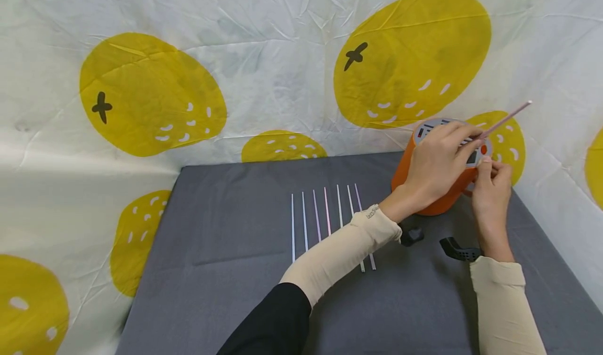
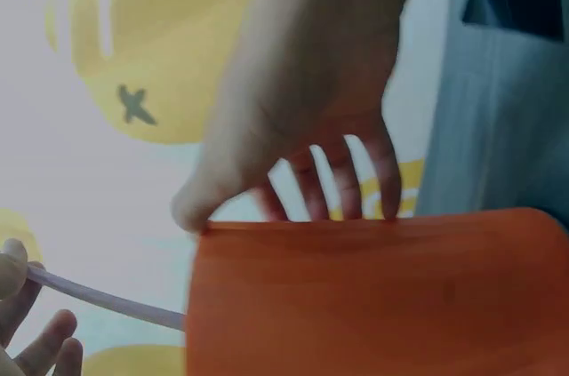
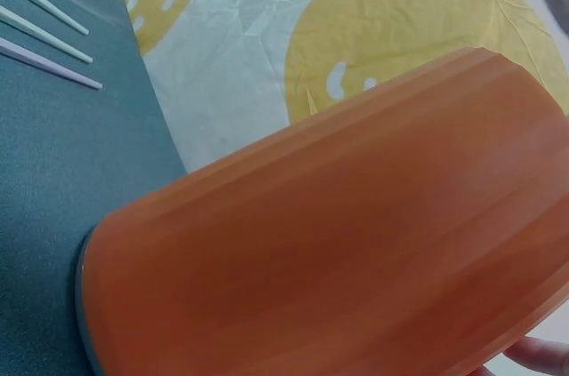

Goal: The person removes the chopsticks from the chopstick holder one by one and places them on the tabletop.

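Observation:
My left hand (image 1: 440,156) reaches across the top of a tall orange container (image 1: 402,166). It pinches a pale pink chopstick (image 1: 509,118) between thumb and fingers, with one end slanting up to the right. In the left wrist view, the chopstick (image 2: 116,302) runs from those fingers down to the container's top edge; whether its tip is inside cannot be seen. The container's grey top bears dark markings and a red dot. My right hand (image 1: 492,192) grips the container's right side, thumb at the rim and fingers against the wall, as the left wrist view shows.
Several pastel chopsticks (image 1: 326,208) lie in a spaced row on the grey tabletop (image 1: 231,224), left of the container and partly hidden by the left sleeve (image 1: 339,261). Behind the table hangs a white cloth (image 1: 264,82) with yellow fruit prints.

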Demonstrator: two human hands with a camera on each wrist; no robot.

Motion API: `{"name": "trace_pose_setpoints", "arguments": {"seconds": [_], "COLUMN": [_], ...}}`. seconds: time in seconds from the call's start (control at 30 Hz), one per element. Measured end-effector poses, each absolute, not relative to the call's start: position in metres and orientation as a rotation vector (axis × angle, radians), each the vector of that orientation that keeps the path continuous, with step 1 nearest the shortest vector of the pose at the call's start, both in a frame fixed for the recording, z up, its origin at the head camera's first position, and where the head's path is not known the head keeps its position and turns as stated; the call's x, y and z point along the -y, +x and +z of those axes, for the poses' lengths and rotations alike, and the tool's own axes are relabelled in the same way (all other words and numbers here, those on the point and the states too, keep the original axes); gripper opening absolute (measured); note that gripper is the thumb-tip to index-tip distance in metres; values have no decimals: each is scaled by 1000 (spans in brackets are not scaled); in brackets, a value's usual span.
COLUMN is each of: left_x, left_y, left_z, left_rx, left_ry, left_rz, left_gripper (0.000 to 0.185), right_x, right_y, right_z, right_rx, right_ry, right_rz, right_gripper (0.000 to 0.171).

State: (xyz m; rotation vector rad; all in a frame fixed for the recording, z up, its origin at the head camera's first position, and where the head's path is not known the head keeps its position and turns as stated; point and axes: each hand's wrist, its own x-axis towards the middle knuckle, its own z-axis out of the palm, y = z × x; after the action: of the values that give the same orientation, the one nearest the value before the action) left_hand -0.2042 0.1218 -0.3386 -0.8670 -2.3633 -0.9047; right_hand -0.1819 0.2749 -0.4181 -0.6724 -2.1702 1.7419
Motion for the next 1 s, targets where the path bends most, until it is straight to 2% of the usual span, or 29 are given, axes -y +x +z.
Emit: {"name": "trace_pose_setpoints", "arguments": {"seconds": [0.33,0.67,1.0], "left_x": [-97,-69,-33], "left_y": [-186,-172,-166], "left_z": [-332,-344,-364], "left_rx": [2130,1980,1713], "left_ry": [-954,-957,-902], "left_rz": [-941,-1101,-1356], "left_gripper": [23,19,16], "right_x": [-274,-271,-270], "right_y": [-180,-178,-178], "right_z": [-418,-420,-416], "right_rx": [2174,2226,2112], "right_ry": [-659,-709,-736], "right_rz": [1755,1720,1853], "right_gripper": [17,34,28]}}
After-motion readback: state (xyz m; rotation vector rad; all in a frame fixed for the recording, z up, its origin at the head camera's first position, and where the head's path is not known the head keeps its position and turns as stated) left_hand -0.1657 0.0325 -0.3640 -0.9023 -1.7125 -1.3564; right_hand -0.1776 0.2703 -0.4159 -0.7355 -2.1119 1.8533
